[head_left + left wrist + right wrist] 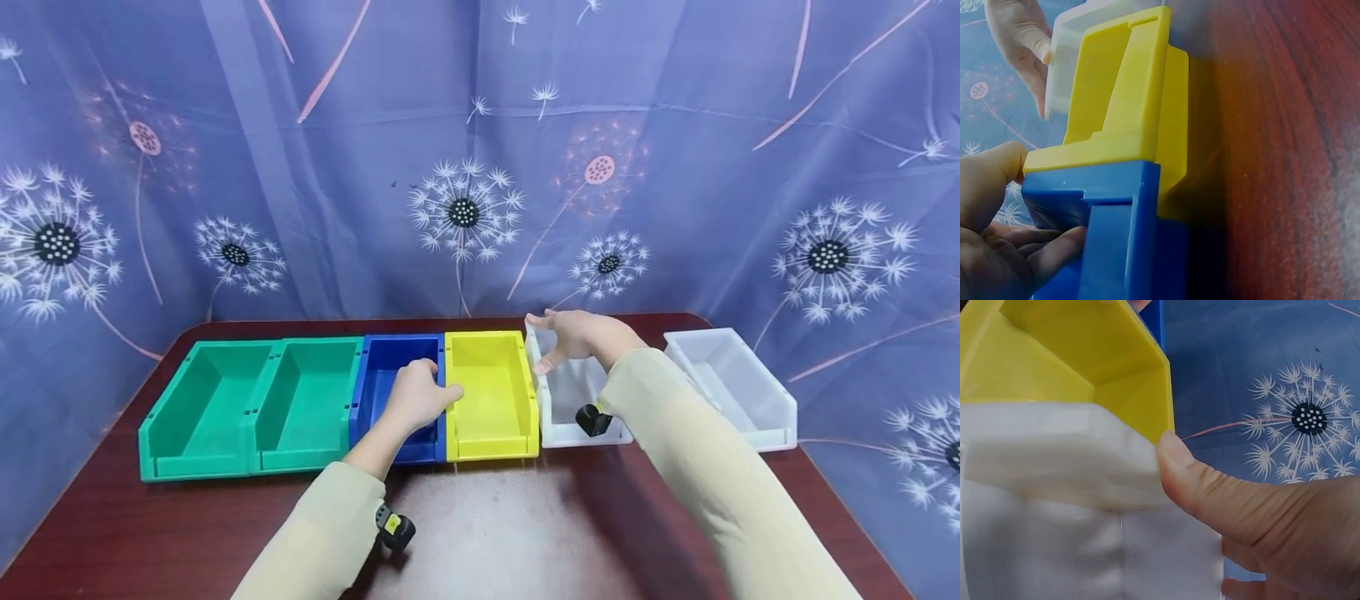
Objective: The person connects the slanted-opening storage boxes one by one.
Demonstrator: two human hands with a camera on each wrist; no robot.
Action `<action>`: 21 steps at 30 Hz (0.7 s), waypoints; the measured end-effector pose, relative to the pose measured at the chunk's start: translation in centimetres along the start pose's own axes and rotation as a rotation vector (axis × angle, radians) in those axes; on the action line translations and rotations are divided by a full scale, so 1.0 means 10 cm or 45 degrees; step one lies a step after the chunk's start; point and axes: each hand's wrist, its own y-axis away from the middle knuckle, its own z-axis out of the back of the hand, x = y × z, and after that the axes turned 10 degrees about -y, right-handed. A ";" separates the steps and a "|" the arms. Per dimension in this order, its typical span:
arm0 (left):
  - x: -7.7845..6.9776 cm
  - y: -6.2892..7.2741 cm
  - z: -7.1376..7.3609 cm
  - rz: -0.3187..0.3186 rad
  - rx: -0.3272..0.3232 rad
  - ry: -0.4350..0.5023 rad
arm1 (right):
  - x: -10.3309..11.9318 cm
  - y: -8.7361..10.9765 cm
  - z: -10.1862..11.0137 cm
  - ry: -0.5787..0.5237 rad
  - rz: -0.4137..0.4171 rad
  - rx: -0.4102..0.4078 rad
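My left hand (415, 398) pinches the side walls where the blue bin (416, 452) and the yellow bin (491, 447) meet. Its fingers reach inside the blue bin, while the thumb lies on the yellow side. The left wrist view shows these two bins side by side, their rims touching. With my right hand (581, 335) I grip the white bin (558, 436) near its back left corner. In the right wrist view the thumb (1179, 459) presses at the rim, and the other fingers are partly hidden behind the wall. This bin stands slightly askew beside the yellow one.
Two green bins (300, 458) sit joined to the left of the blue one. Another white bin (776, 437) stands apart at the right, angled. All are on a dark red wooden table (82, 533), with a blue dandelion-patterned curtain (360, 208) behind its far edge.
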 end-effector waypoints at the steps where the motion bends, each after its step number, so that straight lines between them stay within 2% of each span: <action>1: 0.00 0.00 0.00 0.000 0.006 -0.002 | 0.00 0.00 -0.01 -0.001 -0.004 0.002; 7: -0.01 0.01 0.00 0.027 0.015 -0.007 | -0.01 0.01 -0.03 -0.014 0.001 0.005; 14: -0.08 0.03 0.02 -0.020 -0.015 -0.009 | -0.04 0.02 -0.01 -0.011 0.030 -0.028; 21: -0.05 0.00 0.01 0.020 -0.008 -0.006 | -0.01 -0.01 0.01 0.001 0.026 -0.013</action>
